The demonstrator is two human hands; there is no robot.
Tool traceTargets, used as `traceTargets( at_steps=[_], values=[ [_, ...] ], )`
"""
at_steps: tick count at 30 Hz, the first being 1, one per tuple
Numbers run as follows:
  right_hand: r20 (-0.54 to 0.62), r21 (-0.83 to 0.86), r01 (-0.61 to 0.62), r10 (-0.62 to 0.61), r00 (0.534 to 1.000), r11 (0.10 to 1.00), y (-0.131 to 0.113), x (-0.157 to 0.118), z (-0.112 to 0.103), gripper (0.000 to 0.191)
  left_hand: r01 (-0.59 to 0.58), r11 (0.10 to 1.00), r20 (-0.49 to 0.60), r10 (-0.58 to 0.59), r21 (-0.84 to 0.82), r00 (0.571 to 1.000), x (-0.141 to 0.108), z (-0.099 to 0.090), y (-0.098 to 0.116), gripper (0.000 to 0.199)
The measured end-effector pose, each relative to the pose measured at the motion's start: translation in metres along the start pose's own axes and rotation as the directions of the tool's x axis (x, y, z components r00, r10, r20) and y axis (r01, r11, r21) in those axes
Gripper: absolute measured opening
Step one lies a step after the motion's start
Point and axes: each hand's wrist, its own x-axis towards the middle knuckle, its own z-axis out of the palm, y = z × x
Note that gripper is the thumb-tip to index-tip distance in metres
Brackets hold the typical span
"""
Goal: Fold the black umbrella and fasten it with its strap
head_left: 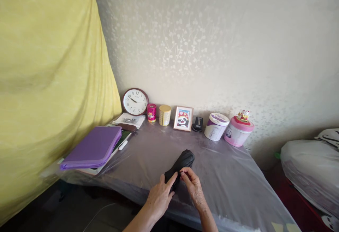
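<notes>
A black folded bundle, perhaps a compact umbrella (185, 158), lies slantwise near the front edge of the plastic-covered table (225, 175). My left hand (160, 194) grips its near end, with the fingers wrapped round it. Against the bundle's right side, my right hand (194, 186) pinches with thumb and forefinger at something small and dark, perhaps a strap. The fingers partly hide the near end of the bundle.
At the left lies a purple folder (92, 145) on papers. Along the wall stand a clock (135, 101), a red tin (152, 113), a yellow can (164, 115), a framed panda picture (183, 119), a black device (197, 124) and two tubs (216, 126).
</notes>
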Motion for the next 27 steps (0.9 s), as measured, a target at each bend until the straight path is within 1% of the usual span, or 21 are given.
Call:
traceTargets(
  at_steps=[2,4,7,8,10,12,15,17,18,20,22,24,25,27],
  values=[
    [0.015,-0.068,0.034,-0.033,0.999,0.997,0.003,0.007,0.004,0.023,-0.005,1.0,0.009,0.005,0.002,1.0,0.0,0.001,0.0,0.061],
    [0.02,-0.185,0.082,-0.08,0.997,0.979,0.005,0.015,0.007,0.02,-0.012,1.0,0.007,0.012,0.021,1.0,-0.001,0.003,-0.001,0.059],
    [0.023,-0.394,0.145,-0.148,0.989,0.908,0.003,0.025,0.013,0.012,-0.001,0.999,-0.014,0.001,0.05,1.0,-0.001,0.008,-0.001,0.058],
    [0.021,-0.439,0.151,-0.158,0.987,0.886,0.002,0.027,0.015,0.01,0.012,0.999,-0.02,-0.012,0.046,1.0,-0.001,0.008,-0.002,0.058],
    [0.007,-0.466,0.146,-0.161,0.987,0.873,0.0,0.031,0.019,0.009,0.03,0.999,-0.032,-0.03,0.01,0.999,-0.003,0.009,-0.004,0.059],
    [-0.022,-0.406,0.106,-0.126,0.992,0.908,0.0,0.033,0.021,0.011,0.028,0.999,-0.04,-0.03,-0.039,0.999,-0.005,0.008,-0.008,0.064],
    [-0.064,-0.17,-0.063,0.052,0.997,0.984,0.001,0.036,0.016,0.028,0.023,0.998,-0.033,-0.025,-0.056,0.999,-0.011,0.006,-0.015,0.072],
    [-0.104,-0.043,-0.137,0.132,0.986,0.99,0.002,0.038,0.01,0.036,0.026,0.998,-0.021,-0.027,-0.051,0.999,-0.015,0.005,-0.019,0.078],
    [-0.129,-0.021,-0.138,0.134,0.983,0.99,0.002,0.039,0.006,0.036,0.027,0.998,-0.019,-0.028,-0.053,0.999,-0.017,0.006,-0.02,0.08],
    [-0.148,-0.049,-0.098,0.09,0.985,0.994,0.002,0.04,0.001,0.033,0.025,0.997,-0.03,-0.027,-0.069,0.999,-0.019,0.007,-0.022,0.082],
    [-0.086,-0.141,-0.037,0.025,0.996,0.989,0.001,0.04,0.0,0.029,0.017,0.996,-0.042,-0.021,-0.087,0.999,-0.02,0.01,-0.022,0.084],
    [0.031,-0.277,0.06,-0.054,0.998,0.959,-0.001,0.039,0.002,0.027,0.001,0.995,-0.051,-0.006,-0.104,0.999,-0.019,0.013,-0.022,0.085],
    [0.094,-0.349,0.124,-0.097,0.991,0.929,-0.001,0.038,0.004,0.027,-0.01,0.994,-0.058,0.004,-0.107,0.998,-0.019,0.014,-0.022,0.085],
    [0.214,-0.469,0.257,-0.174,0.961,0.845,-0.004,0.038,0.008,0.031,-0.035,0.994,-0.075,0.027,-0.103,0.997,-0.018,0.017,-0.022,0.086]
  ],
)
